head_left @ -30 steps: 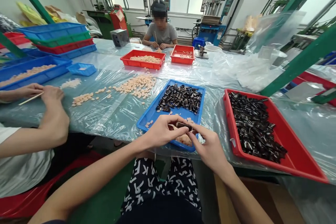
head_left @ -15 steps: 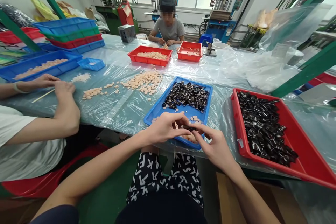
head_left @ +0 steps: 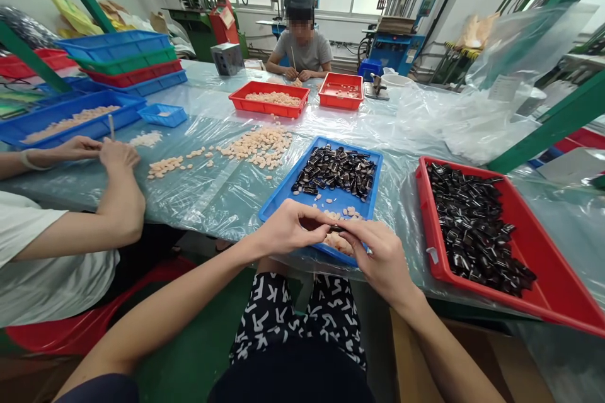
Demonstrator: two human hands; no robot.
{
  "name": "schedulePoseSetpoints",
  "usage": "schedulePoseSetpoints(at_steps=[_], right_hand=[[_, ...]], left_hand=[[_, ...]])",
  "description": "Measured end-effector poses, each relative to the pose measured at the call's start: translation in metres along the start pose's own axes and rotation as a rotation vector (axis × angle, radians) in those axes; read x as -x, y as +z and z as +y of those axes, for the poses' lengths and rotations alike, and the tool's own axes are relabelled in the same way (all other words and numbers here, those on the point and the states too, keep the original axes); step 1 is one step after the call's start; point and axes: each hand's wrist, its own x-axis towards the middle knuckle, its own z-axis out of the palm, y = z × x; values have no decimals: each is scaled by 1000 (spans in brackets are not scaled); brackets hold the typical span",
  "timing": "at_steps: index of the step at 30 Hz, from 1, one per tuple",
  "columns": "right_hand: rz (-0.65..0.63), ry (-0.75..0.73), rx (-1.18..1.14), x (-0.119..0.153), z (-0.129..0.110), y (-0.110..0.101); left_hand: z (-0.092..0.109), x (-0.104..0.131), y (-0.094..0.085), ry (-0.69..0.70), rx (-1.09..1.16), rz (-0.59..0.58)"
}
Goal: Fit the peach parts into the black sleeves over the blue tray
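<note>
Between the fingertips of my left hand (head_left: 293, 227) and my right hand (head_left: 373, 249) is a small black glossy piece (head_left: 336, 228), mostly covered by the fingers. Both hands pinch it above the near end of a blue tray (head_left: 278, 196). Black shiny pieces (head_left: 336, 170) are heaped at the tray's far end. Small pale beige pieces (head_left: 339, 242) lie at its near end, partly hidden under my hands. To the right, a red tray (head_left: 560, 277) holds a large pile of similar black pieces (head_left: 472, 233).
Loose beige pieces (head_left: 258, 146) are spread over the plastic-covered table (head_left: 212, 192). A co-worker's hands (head_left: 106, 150) work at the left, and another person (head_left: 302, 44) sits opposite. Red trays (head_left: 269, 110), stacked trays (head_left: 127, 63) and green posts (head_left: 553, 119) stand around.
My fingers have closed in more around the black piece, and my right hand has shifted slightly left. The stick in the left co-worker's hand has swung from lying low to upright.
</note>
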Motion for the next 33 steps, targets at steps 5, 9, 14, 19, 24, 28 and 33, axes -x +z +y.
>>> schedulePoseSetpoints(at_steps=[5, 9, 14, 19, 24, 28, 33], right_hand=[[13, -190, 188, -4, 0, -6], [41, -211, 243, -3, 1, -4], [56, -112, 159, -1, 3, 3], [111, -25, 17, -8, -2, 7], [119, -4, 18, -13, -3, 20], [39, 1, 67, -14, 4, 18], [107, 109, 266, 4, 43, -38]], left_hand=[[0, -1, -2, -87, 153, -51], [-6, -2, 5, -154, 344, -2], [-19, 0, 11, -168, 433, 75], [-20, 5, 4, -65, 320, 171], [-18, 3, 8, 24, -35, 302], [-27, -6, -1, 58, -244, 287], [-40, -10, -45, 67, -619, 5]])
